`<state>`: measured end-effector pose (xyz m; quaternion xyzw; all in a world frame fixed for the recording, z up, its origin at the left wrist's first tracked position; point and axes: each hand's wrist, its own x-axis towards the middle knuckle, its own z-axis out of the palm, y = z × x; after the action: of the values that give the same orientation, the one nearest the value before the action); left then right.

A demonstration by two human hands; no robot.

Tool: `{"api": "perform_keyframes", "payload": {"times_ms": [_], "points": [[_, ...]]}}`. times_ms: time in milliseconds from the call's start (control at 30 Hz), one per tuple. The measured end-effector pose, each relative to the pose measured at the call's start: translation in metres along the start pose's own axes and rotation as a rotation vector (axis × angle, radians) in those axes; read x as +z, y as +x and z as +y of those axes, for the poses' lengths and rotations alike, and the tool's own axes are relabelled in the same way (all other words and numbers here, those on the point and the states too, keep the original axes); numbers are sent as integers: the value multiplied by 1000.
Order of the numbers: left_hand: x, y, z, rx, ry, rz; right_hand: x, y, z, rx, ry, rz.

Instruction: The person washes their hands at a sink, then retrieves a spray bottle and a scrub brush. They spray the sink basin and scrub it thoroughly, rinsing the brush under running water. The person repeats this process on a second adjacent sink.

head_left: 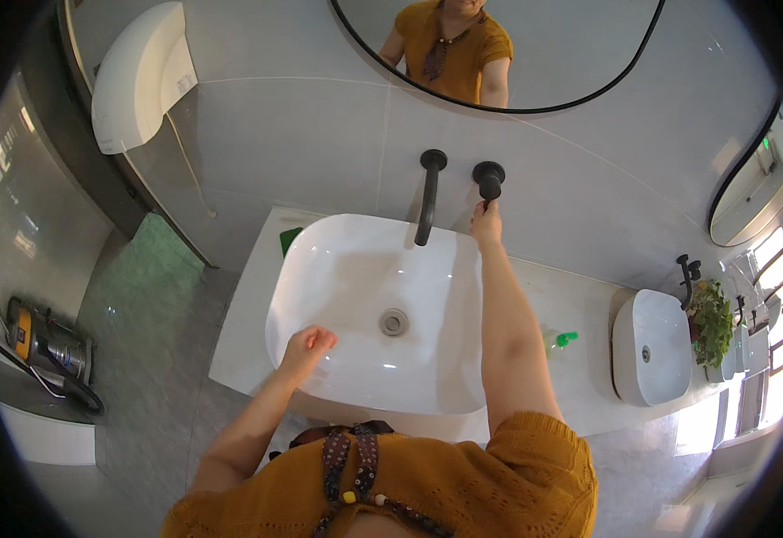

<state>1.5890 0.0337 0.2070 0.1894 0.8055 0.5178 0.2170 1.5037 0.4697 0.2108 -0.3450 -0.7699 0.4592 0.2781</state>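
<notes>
My right hand (487,223) reaches up to the wall with its fingers closed on the small lever under the round black tap handle (490,182). To its left, a black wall spout (428,199) juts out over the white washbasin (355,260); no water shows coming from it. My left hand (307,352) hovers over the basin's near left rim, fingers curled in, with nothing visible in them. A round metal drain (393,323) lies in the bottom of the basin.
A bottle with a green pump (565,340) stands on the white counter (579,300) right of my arm. Behind the basin's left corner lies a green item (290,239). Farther right are a second basin (651,350) and a leafy plant (712,323). A vacuum cleaner (51,345) stands at left.
</notes>
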Motion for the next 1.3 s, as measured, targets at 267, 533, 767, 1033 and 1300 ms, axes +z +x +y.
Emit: {"api": "perform_keyframes", "payload": {"times_ms": [267, 533, 767, 1033, 1300], "points": [[75, 105, 47, -376, -1169, -37, 15, -75, 3, -131, 223, 195], [128, 163, 81, -375, -971, 9, 38, -179, -25, 242, 619, -515], [130, 142, 84, -302, -960, -19, 49, -197, -29, 375, 608, -518], [122, 134, 100, -361, -999, -90, 53, -182, -28, 498, 606, -385], [122, 133, 117, -472, -930, -105, 49, -184, -17, 461, 579, -410]]}}
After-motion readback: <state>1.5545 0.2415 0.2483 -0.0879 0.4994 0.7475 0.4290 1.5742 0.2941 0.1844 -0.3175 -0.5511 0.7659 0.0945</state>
